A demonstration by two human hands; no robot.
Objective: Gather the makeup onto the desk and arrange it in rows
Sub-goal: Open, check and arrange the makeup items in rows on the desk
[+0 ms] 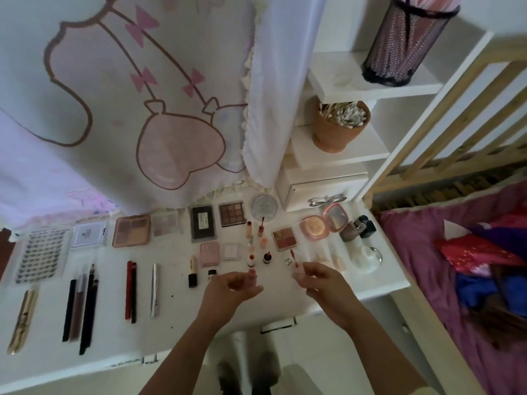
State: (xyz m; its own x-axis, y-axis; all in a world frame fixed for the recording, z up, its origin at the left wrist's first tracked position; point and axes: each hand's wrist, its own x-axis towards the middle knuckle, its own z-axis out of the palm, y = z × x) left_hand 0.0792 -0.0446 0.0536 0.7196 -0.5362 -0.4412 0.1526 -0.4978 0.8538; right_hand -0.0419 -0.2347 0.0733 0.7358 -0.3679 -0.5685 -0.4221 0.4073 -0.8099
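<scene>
Makeup lies in rows on the white desk [176,332]. Along the back stand palettes: a tan one [131,230], a black one [202,222], a brown eyeshadow one [232,214] and a round compact [263,206]. Pencils [82,306] and red liners [130,292] lie in the front row. Small lip tint tubes [251,259] stand in the middle. My left hand [236,286] holds a small pink tube [252,273] over the desk. My right hand [319,277] pinches a lip gloss tube [296,270] with a red wand sticking up.
A lash tray [40,256] sits far left. An open pink compact [323,225], foundation bottles [356,228] and a white holder [368,258] crowd the desk's right end. White shelves carry a cotton-swab pot [339,125] and a mesh cup [405,41]. A bed [462,269] lies right.
</scene>
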